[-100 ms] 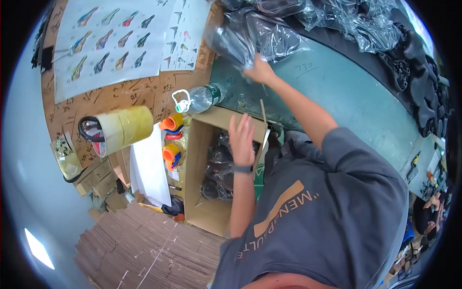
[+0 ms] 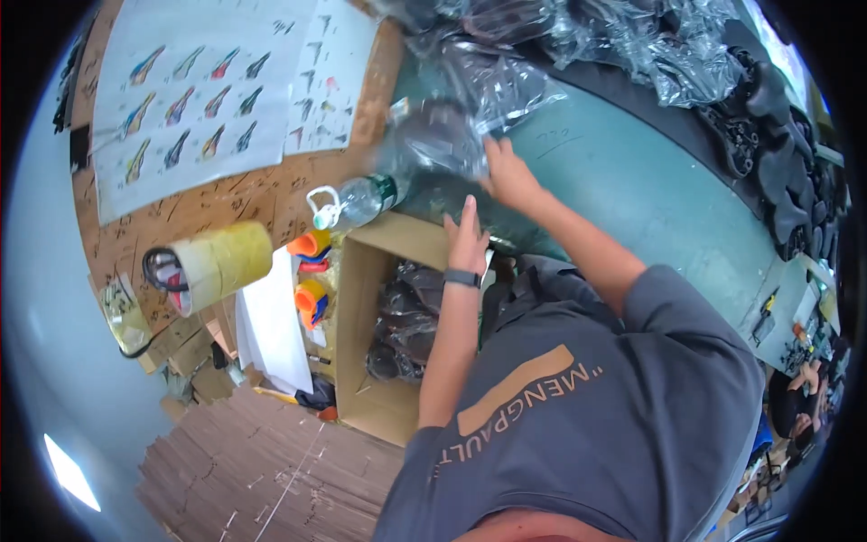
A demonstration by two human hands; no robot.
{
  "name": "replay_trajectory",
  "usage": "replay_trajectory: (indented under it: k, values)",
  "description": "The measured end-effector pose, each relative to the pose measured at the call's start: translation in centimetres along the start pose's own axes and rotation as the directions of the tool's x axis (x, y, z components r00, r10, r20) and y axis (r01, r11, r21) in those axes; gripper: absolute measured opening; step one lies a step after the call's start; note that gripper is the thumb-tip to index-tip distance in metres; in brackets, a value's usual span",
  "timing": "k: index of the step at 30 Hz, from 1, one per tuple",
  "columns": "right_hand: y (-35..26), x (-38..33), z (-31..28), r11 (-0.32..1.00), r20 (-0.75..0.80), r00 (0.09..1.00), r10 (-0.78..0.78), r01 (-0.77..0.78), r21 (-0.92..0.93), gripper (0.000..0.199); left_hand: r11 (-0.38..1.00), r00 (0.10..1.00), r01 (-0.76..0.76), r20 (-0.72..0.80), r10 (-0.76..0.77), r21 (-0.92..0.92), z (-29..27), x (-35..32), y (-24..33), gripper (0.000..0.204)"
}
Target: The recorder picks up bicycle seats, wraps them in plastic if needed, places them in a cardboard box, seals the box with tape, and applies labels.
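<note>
My right hand grips the edge of a clear plastic bag with a dark, rounded thing in it, seemingly a bike saddle. This bagged saddle is smeared by motion over the green tabletop. Below it, my left hand, with a dark band at the wrist, has its fingers stretched out and holds nothing. It hovers by the far right rim of an open cardboard box. Several dark items in clear bags lie inside the box; my left forearm hides part of them.
More plastic-wrapped dark items are heaped at the back, with black saddles piled at the right. A clear bottle lies beside the box. Orange tape dispensers and a yellow tape-wrapped holder are to the left; stacked cardboard stands lower left.
The bagged saddle has come nearer, toward the box, with my right hand. My left hand has moved slightly right and its fingers have spread.
</note>
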State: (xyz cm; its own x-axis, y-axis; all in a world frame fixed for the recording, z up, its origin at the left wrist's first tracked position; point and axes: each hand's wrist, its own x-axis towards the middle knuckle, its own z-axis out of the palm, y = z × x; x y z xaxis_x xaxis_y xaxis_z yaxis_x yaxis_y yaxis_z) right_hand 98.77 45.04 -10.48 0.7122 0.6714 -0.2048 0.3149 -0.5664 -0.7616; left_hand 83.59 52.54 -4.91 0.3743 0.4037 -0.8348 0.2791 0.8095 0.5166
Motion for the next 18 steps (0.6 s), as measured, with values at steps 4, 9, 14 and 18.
replay_trajectory:
  k: [4,9,14,18]
  values:
    - [-0.2,-3.5,-9.5,0.972,0.885,0.406,0.228,-0.038,-0.233,0.049,0.990,0.988,0.119,-0.086,-0.125,-0.074,2.4,7.6,-7.6,0.093]
    - [2.7,4.6,-13.8,0.960,-0.007,0.967,-0.256,0.254,-0.116,0.060,0.847,0.950,0.102,-0.305,0.073,0.522,-0.2,7.0,-15.9,0.081]
    - [13.2,14.7,-12.1,0.909,-0.273,0.932,-0.239,0.116,-0.401,0.087,0.883,0.887,0.438,0.081,-0.455,0.166,3.7,-0.3,-8.8,0.039]
    - [8.3,11.7,-11.0,0.907,0.220,0.972,0.085,0.016,-0.420,0.087,0.896,0.865,0.436,0.313,-0.393,-0.080,0.5,-9.7,-3.8,0.039]
